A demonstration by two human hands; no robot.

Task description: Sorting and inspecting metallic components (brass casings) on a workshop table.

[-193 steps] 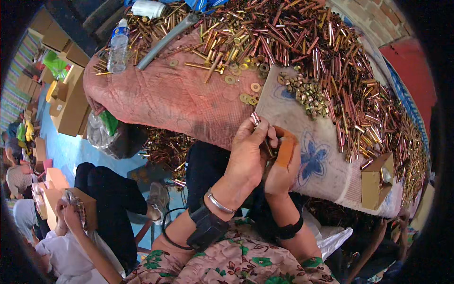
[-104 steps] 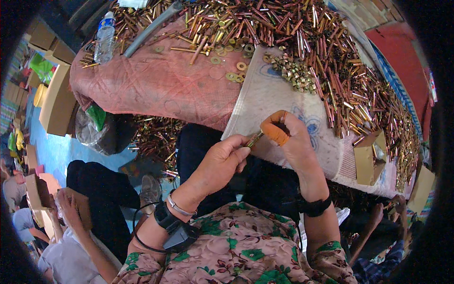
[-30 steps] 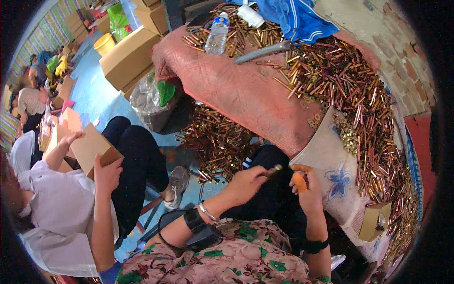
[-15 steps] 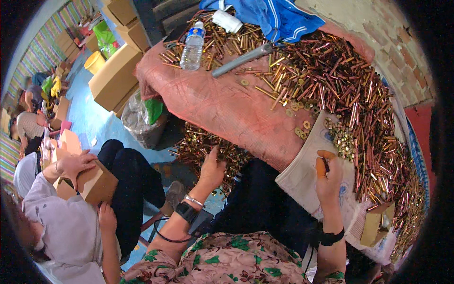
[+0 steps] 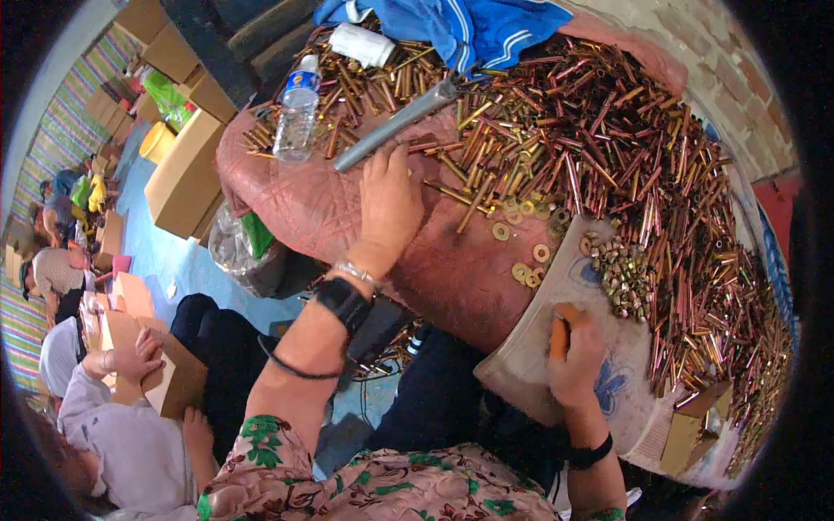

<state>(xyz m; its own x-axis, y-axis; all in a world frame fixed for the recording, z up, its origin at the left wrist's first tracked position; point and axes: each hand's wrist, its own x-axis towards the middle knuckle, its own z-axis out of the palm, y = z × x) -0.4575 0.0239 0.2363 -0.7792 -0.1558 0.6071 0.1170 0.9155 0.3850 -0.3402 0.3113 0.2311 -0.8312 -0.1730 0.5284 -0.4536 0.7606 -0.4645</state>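
My left hand (image 5: pixel 391 201) lies over the red padded surface, fingers stretched toward the near end of a grey tube (image 5: pixel 395 126). Loose brass-coloured metal sleeves (image 5: pixel 447 165) lie just beside its fingertips, and nothing shows in its grasp. My right hand (image 5: pixel 577 358) is curled above a pale cloth (image 5: pixel 530 334), with orange covers on its finger and thumb. Whatever it may pinch is hidden. Close to it are a small pile of metal nuts (image 5: pixel 624 276) and several flat washers (image 5: pixel 526 274).
A large heap of metal sleeves (image 5: pixel 599 130) covers the right and back. A plastic bottle (image 5: pixel 298 113), white roll (image 5: pixel 361 45) and blue cloth (image 5: pixel 452 30) stand at the back. A small carton (image 5: pixel 695 425) sits at right. At left, a co-worker's hand (image 5: pixel 135 356) holds a cardboard box (image 5: pixel 178 373).
My left hand has moved up and forward from over the lower pile onto the red surface by the tube. My right hand has shifted slightly left and down. The view has turned somewhat.
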